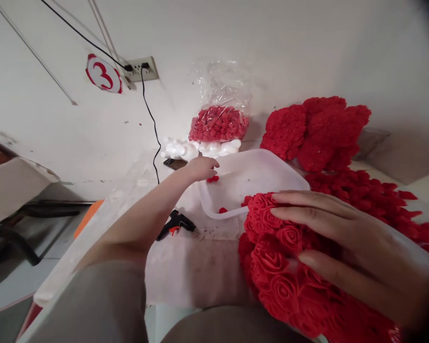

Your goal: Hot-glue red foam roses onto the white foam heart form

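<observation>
My right hand (357, 243) lies with spread fingers over a large figure covered in red foam roses (282, 286), steadying it at the table's near edge above my lap. Its underside is hidden. My left hand (202, 168) reaches across the left rim of a white plastic tray (268, 166), fingers apart. Just under those fingertips are small red foam roses (212, 179); no rose shows clearly in the hand. Another small rose (223, 210) is by the tray's near rim. Left of the tray rests a black glue gun (177, 223) with an orange trigger.
A clear bag of red roses (219, 123) stands against the wall, behind white foam shapes (186, 149) and a phone (175, 164). Rose-covered red pieces (314, 131) are stacked at the back right, above a heap of loose red roses (364, 195). A black cord (153, 119) hangs from the outlet.
</observation>
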The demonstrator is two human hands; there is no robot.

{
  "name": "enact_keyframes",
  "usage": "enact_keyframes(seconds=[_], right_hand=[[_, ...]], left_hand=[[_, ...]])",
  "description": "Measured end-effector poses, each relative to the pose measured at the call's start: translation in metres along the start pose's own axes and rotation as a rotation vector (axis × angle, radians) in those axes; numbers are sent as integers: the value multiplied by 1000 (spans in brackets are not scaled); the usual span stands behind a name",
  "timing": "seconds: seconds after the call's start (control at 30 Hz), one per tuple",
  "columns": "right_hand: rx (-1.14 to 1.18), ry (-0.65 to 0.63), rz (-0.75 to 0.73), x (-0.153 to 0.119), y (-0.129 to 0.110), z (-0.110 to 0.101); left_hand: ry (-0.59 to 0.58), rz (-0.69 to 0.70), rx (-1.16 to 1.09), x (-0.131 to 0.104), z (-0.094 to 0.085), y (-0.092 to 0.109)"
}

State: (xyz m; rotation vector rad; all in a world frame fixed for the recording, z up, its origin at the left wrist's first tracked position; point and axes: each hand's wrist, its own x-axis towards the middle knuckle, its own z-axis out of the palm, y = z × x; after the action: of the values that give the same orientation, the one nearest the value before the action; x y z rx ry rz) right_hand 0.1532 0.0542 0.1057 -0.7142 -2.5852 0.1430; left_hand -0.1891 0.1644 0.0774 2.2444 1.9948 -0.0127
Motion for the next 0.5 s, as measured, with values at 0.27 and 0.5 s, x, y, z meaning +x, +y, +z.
enact_keyframes(seconds=[0.27,0.5], right_hand=[[-24,-53,45,-3,-6,0],[33,-11,73,-4,-6,0]], left_hand=[[-306,0,144,74,53,9],[-271,-19,92,74,61,12]])
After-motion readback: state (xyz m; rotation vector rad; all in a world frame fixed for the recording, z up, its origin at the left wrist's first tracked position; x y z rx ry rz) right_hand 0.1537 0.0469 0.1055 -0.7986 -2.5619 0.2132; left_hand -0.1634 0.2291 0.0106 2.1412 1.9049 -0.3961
